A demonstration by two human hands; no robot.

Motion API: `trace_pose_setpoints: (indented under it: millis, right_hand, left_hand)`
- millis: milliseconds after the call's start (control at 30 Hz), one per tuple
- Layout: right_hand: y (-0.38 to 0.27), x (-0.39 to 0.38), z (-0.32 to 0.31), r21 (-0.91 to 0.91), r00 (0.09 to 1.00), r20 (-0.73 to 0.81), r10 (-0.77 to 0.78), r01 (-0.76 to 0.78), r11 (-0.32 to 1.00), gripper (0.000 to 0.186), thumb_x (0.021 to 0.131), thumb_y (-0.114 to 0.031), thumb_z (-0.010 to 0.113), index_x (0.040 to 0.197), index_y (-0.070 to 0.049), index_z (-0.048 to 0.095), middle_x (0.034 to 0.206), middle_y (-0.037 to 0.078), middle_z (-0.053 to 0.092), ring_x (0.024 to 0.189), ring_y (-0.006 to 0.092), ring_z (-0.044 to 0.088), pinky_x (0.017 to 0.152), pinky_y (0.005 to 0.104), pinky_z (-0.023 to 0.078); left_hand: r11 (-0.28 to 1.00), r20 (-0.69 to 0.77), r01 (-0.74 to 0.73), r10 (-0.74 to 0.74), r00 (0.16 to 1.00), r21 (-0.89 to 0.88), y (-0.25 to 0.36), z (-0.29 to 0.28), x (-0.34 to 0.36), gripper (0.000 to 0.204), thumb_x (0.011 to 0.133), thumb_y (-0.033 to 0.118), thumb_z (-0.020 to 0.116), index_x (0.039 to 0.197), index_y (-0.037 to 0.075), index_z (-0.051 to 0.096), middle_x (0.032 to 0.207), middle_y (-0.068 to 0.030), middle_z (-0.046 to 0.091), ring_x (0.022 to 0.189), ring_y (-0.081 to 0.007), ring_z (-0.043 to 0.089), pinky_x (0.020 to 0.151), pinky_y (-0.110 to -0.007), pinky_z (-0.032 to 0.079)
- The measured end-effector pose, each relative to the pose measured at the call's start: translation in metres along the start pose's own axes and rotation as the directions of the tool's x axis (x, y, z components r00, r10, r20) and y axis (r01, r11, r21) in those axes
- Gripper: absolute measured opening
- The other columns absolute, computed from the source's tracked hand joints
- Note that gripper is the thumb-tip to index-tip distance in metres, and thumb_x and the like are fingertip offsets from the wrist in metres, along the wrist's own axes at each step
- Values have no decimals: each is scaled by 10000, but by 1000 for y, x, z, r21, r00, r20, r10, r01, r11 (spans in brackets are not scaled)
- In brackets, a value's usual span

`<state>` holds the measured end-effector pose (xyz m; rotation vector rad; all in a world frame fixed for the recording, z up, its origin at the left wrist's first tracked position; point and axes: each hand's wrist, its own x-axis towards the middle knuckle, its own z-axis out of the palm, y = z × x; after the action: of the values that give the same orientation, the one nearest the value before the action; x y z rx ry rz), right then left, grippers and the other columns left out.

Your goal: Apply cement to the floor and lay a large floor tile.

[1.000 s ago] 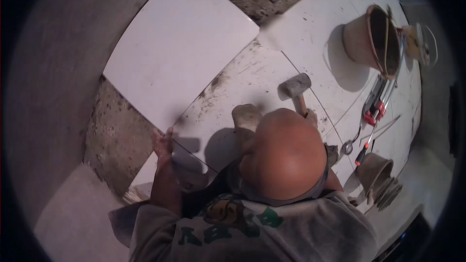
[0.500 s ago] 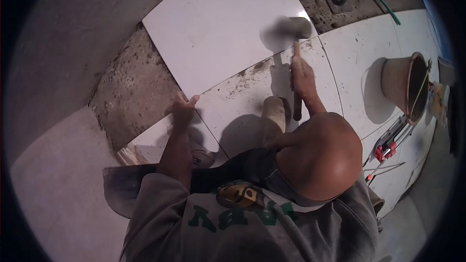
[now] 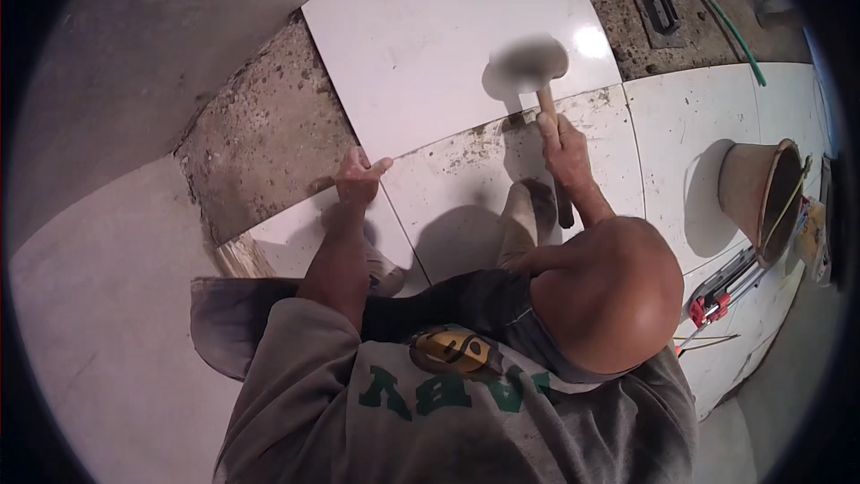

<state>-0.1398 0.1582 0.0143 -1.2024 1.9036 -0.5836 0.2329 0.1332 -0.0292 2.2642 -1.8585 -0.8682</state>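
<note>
My right hand (image 3: 567,157) is wrapped round the wooden handle of a mallet (image 3: 547,106). Its dark, thick head is smeared by motion over the near right part of a large white floor tile (image 3: 439,45); whether it touches the tile, I cannot tell. At that tile's near left corner rests my left hand (image 3: 360,177), thumb stretched out to the right, fingers apart, holding nothing. The fingers lie by the joint with a nearer, dirt-specked white tile (image 3: 448,184). My feet and bent knee are over the nearer tiles.
Rough bare ground (image 3: 269,116) lies left of the tile, beside a wall. Beyond it on the right are a notched trowel (image 3: 661,11) and a green-handled hammer (image 3: 730,31). A bucket (image 3: 748,193) and a red-and-grey tile cutter (image 3: 712,305) stand on the right-hand tiles.
The mallet head has moved left across the tile, away from its near right corner. My left hand stays at the near left corner. The whole view has shifted slightly.
</note>
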Motion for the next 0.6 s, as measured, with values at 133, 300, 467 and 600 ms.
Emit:
trace_pose_setpoints:
  millis: [133,300,467,600]
  right_hand:
    - [-2,-2,-2,220,998,-65,-23,37,975,400,976,-388,456,843,-17,526,572,83,527,512,171,531,496,340,432]
    - [5,0,10,-187,977,-41,-212,200,962,407,964,-425,444,930,-25,511,692,225,591,674,427,590,611,508,449]
    - [7,-12,19,-226,991,93,-98,117,967,451,951,-474,435,918,-31,509,724,245,616,707,447,602,633,542,453]
    - [4,-31,8,-265,989,111,-93,120,957,454,958,-461,424,957,-15,508,700,252,609,674,450,601,622,535,467]
  left_hand:
    - [998,-47,-48,47,998,-29,-2,2,-1,454,680,379,783,818,45,508,761,-99,529,723,-285,540,689,-397,449]
    - [997,-25,-3,1,1000,-80,-5,3,-1,467,689,387,783,824,40,502,758,-106,522,722,-293,544,687,-407,449]
    - [992,4,-22,22,1000,-124,-11,7,0,466,706,383,782,840,32,507,764,-104,530,724,-294,545,687,-412,451]
    - [930,68,-40,70,995,-366,-10,11,3,500,727,410,765,882,12,506,815,-146,550,773,-309,552,738,-432,449]
